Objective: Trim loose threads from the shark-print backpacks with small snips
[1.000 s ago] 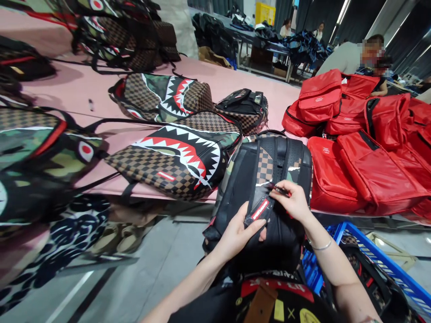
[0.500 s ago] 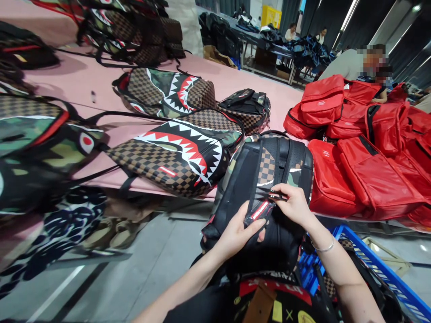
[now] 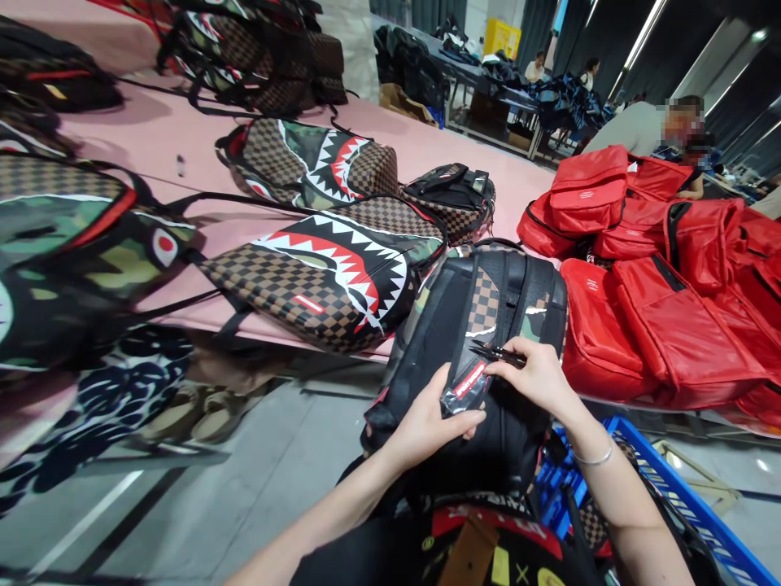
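A black backpack point(image 3: 482, 325) with checkered and camouflage panels leans against the table edge, its back side facing me. My left hand point(image 3: 430, 419) pinches the shoulder strap with the red label point(image 3: 469, 380) wrapped in clear plastic. My right hand point(image 3: 534, 376) is closed on small black thread snips point(image 3: 495, 352), whose tips point left just above the label.
Shark-mouth checkered backpacks point(image 3: 329, 273) lie across the pink table point(image 3: 152, 138). Red bags point(image 3: 659, 268) are piled at the right. A blue plastic crate point(image 3: 665, 480) stands beside my right arm. People sit at far tables. Grey floor lies at lower left.
My right hand has shifted slightly, and the snips now point left above the label. The view has drifted a little; my left hand keeps its hold on the strap.
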`<state>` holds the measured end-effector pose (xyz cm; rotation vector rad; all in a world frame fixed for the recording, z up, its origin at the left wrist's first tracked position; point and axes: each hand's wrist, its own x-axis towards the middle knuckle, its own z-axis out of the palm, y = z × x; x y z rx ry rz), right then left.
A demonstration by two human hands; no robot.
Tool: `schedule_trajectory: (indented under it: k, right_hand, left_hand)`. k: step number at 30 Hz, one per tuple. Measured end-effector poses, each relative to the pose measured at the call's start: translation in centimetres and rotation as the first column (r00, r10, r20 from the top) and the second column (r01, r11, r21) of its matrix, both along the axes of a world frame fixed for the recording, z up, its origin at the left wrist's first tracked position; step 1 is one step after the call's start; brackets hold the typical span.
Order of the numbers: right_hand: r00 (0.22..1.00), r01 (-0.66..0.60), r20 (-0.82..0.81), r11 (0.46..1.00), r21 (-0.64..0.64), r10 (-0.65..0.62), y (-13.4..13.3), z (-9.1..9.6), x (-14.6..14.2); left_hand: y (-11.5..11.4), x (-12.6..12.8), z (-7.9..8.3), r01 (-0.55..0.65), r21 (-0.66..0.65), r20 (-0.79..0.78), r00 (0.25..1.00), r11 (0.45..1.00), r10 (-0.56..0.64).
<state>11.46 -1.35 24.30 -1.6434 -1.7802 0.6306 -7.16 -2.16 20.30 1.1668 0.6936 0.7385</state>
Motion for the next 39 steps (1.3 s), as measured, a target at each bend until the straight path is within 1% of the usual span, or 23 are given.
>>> schedule_trajectory:
  k: [3,5,6,9,10,12,14,17,19,21,24,27,30,36,39]
  right_hand:
    - [1.000,-0.030,-0.003,0.999,0.032,0.030,-0.1,-0.2,-0.2]
    - [0.997,-0.068,-0.019,0.996,0.057,0.069,0.3,-0.2,0.1]
    - [0.998,-0.057,-0.012,0.995,0.085,0.058,0.7,-0.1,0.5]
    - [0.997,0.072,0.007,0.977,0.199,-0.075,2.0,0.1,2.1]
    - [0.993,0.112,0.006,0.971,0.211,-0.116,2.5,0.1,2.8]
    - [0.990,0.139,-0.004,0.976,0.166,-0.140,3.2,0.2,4.1]
    - [0.996,0.086,-0.039,0.993,0.084,-0.083,3.4,0.5,4.9]
    - [0.987,-0.097,-0.124,0.995,0.027,0.100,2.9,1.3,5.1]
    - [0.963,-0.229,-0.150,0.973,-0.009,0.225,2.4,2.0,4.8]
    - [0.934,-0.333,-0.163,0.941,-0.069,0.318,2.3,2.5,4.5]
    - [0.894,-0.439,-0.159,0.891,-0.118,0.420,2.6,3.0,4.3]
    - [0.870,-0.491,-0.098,0.864,-0.111,0.482,3.4,3.2,4.3]
    - [0.864,-0.503,-0.063,0.857,-0.109,0.499,4.2,3.3,4.2]
    - [0.850,-0.526,-0.061,0.838,-0.145,0.523,4.8,3.5,3.5]
    - [0.827,-0.562,-0.064,0.815,-0.140,0.559,5.0,3.6,3.2]
  left_hand:
    - [-0.1,0.1,0.1,0.001,-0.018,-0.003,1.000,1.000,-0.001]
    - [-0.2,0.1,0.2,-0.022,-0.036,-0.003,1.000,0.999,0.022]
    - [-0.2,0.1,0.2,-0.032,-0.043,-0.001,0.999,0.999,0.032]
    - [-0.3,0.0,0.2,-0.022,-0.046,0.003,1.000,0.999,0.022]
    - [-0.3,-0.1,0.2,-0.019,-0.043,0.004,1.000,0.999,0.020]
    - [-0.2,-0.2,0.1,-0.017,-0.040,0.010,1.000,0.999,0.017]
    - [-0.1,-0.3,0.1,-0.008,-0.040,0.020,1.000,0.999,0.009]
    - [-0.1,-0.4,0.2,0.017,-0.024,0.036,0.999,1.000,-0.016]
    - [-0.1,-0.4,0.5,0.012,-0.012,0.032,0.999,1.000,-0.012]
    - [-0.2,-0.4,0.7,0.004,-0.015,0.023,1.000,1.000,-0.004]
    - [-0.3,-0.4,0.9,0.000,-0.031,0.027,1.000,1.000,0.001]
    - [-0.3,-0.4,0.9,0.001,-0.034,0.029,1.000,0.999,0.000]
    - [-0.4,-0.4,0.8,-0.004,-0.036,0.028,1.000,0.999,0.005]
    - [-0.6,-0.5,0.9,-0.010,-0.059,0.047,0.999,0.998,0.013]
    - [-0.6,-0.4,1.0,-0.016,-0.061,0.045,0.999,0.998,0.018]
